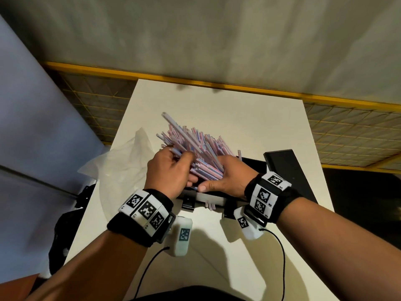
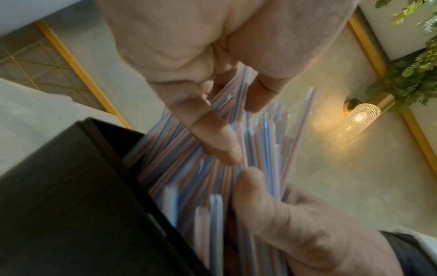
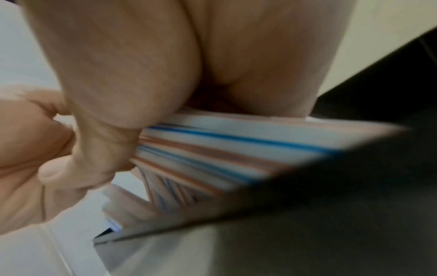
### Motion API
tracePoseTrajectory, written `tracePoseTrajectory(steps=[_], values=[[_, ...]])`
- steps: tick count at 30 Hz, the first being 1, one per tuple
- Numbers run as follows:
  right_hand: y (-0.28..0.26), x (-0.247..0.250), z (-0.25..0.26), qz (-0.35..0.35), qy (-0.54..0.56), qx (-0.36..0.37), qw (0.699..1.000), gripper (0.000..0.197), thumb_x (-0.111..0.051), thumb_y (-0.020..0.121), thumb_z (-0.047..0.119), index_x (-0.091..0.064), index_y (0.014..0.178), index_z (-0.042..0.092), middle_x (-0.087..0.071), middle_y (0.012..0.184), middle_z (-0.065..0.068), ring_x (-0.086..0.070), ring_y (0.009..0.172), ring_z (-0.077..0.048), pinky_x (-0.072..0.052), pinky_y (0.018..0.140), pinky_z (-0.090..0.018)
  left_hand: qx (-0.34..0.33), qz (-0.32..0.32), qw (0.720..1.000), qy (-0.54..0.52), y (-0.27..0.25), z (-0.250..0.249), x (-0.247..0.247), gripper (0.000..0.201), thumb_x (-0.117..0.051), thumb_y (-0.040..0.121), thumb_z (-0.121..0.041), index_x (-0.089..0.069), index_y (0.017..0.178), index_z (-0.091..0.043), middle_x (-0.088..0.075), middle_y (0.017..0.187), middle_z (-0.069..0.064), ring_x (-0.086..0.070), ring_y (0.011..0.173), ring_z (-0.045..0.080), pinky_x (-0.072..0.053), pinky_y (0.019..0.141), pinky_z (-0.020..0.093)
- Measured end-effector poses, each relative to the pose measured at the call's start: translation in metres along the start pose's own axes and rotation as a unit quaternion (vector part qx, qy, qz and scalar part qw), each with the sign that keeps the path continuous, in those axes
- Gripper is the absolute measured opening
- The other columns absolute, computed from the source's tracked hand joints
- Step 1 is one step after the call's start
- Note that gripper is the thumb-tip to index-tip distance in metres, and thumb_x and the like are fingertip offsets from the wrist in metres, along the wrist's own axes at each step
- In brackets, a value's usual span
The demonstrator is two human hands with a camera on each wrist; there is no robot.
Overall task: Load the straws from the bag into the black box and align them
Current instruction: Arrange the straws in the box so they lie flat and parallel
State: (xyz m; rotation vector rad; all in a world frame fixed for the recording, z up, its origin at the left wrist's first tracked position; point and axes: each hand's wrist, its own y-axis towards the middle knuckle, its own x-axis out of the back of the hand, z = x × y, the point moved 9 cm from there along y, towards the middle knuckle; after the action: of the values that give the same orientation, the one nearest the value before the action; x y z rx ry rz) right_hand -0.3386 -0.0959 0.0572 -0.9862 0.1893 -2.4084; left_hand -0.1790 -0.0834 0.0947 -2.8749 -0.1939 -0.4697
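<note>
A thick bundle of pink, blue and white striped straws [image 1: 195,144] fans up and away from me over the black box [image 1: 251,164]. My left hand [image 1: 171,170] grips the bundle from the left, fingers curled among the straws [image 2: 260,140]. My right hand [image 1: 225,177] grips it from the right, with the thumb across the lower ends. In the right wrist view the right hand [image 3: 130,74] clamps the straws [image 3: 224,149] against the box's wall [image 3: 354,186]. The lower ends sit inside the box [image 2: 71,186]. A few straw tips [image 1: 209,206] poke out at its near edge.
The crumpled clear plastic bag [image 1: 121,161] lies left of the box on the white table [image 1: 238,118]. The black lid [image 1: 288,170] lies to the right, near the table's right edge. A yellow-framed mesh fence [image 1: 347,127] runs behind the table.
</note>
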Motion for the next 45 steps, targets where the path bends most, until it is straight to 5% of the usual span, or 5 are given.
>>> tracePoseTrajectory(steps=[18, 24, 34, 40, 45], values=[[-0.043, -0.003, -0.023, -0.044, -0.154, -0.04, 0.986, 0.046, -0.075, 0.075, 0.06, -0.062, 0.086, 0.018, -0.065, 0.075, 0.001, -0.061, 0.07, -0.017, -0.053, 0.066, -0.032, -0.189, -0.115, 0.968, 0.117, -0.008, -0.018, 0.041, 0.039, -0.059, 0.09, -0.048, -0.048, 0.118, -0.023, -0.055, 0.07, 0.002, -0.056, 0.069, 0.017, -0.037, 0.063, 0.023], [-0.037, -0.018, -0.034, -0.045, -0.225, -0.07, 0.971, 0.028, -0.072, 0.081, 0.042, -0.059, 0.089, 0.018, -0.062, 0.084, -0.001, -0.059, 0.08, -0.023, -0.048, 0.069, -0.028, -0.001, -0.094, 0.995, 0.042, 0.008, 0.025, 0.041, 0.072, -0.061, 0.069, -0.079, -0.049, 0.107, -0.019, -0.061, 0.075, 0.004, -0.064, 0.064, 0.028, -0.055, 0.065, 0.044], [-0.026, -0.011, -0.046, 0.06, -0.226, -0.141, 0.962, 0.026, -0.071, 0.082, 0.031, -0.07, 0.106, 0.021, -0.07, 0.096, -0.004, -0.065, 0.093, -0.025, -0.054, 0.078, -0.032, 0.023, -0.03, 0.998, -0.048, 0.001, 0.035, 0.016, 0.063, -0.077, 0.065, -0.065, -0.062, 0.086, -0.008, -0.072, 0.067, 0.009, -0.07, 0.055, 0.028, -0.06, 0.059, 0.054], [-0.004, -0.022, -0.036, 0.096, -0.204, -0.134, 0.965, 0.037, -0.081, 0.073, 0.035, -0.063, 0.101, 0.018, -0.067, 0.091, -0.002, -0.06, 0.082, -0.023, -0.05, 0.071, -0.028, -0.035, 0.022, 0.987, 0.154, 0.006, 0.029, 0.0, 0.026, -0.085, 0.07, -0.032, -0.062, 0.069, -0.019, -0.065, 0.061, -0.01, -0.059, 0.056, -0.008, -0.043, 0.054, 0.006], [-0.001, -0.03, -0.035, 0.12, -0.166, -0.136, 0.969, 0.045, -0.077, 0.079, 0.036, -0.057, 0.116, 0.02, -0.062, 0.098, 0.002, -0.058, 0.088, -0.022, -0.045, 0.076, -0.028, -0.039, 0.029, 0.979, 0.2, 0.006, 0.024, -0.004, 0.025, -0.076, 0.079, -0.032, -0.062, 0.067, -0.015, -0.064, 0.063, -0.005, -0.06, 0.062, 0.008, -0.042, 0.055, 0.018]])
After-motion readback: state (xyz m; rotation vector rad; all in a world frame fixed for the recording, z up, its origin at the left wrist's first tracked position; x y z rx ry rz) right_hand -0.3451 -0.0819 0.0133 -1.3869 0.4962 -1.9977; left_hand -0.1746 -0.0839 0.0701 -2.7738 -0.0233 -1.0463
